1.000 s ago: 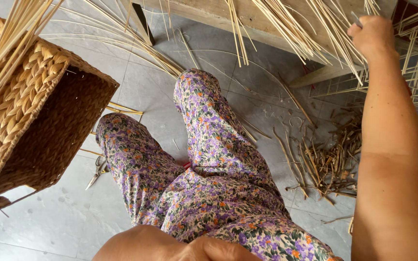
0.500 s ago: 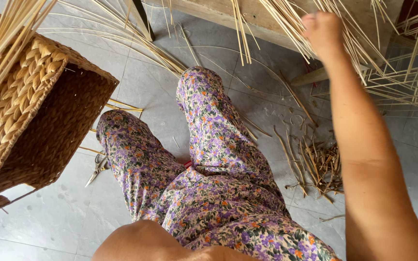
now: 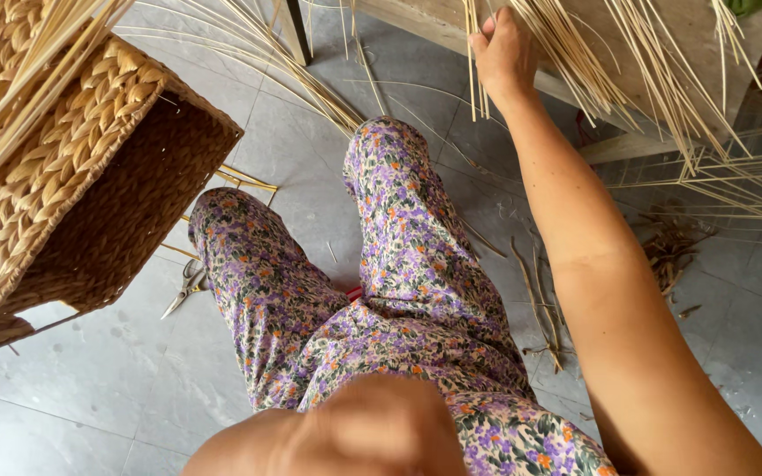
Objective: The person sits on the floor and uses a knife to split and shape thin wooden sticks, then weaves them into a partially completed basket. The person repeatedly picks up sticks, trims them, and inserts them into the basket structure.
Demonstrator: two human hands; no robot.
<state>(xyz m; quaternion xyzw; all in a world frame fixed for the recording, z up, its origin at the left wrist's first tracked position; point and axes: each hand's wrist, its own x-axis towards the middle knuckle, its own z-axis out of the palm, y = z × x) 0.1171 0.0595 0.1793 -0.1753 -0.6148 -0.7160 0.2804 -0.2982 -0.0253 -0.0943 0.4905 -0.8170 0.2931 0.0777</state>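
Here, the straw strands hang off the wooden bench, where my right hand pinches a few between curled fingers. The woven basket at left looks half-finished, loose stakes protruding; my left hand is out of sight.

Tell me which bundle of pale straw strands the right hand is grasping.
The right hand grips the bundle of strands hanging off the wooden bench at top centre, not the strands lying over the woven basket on the left.
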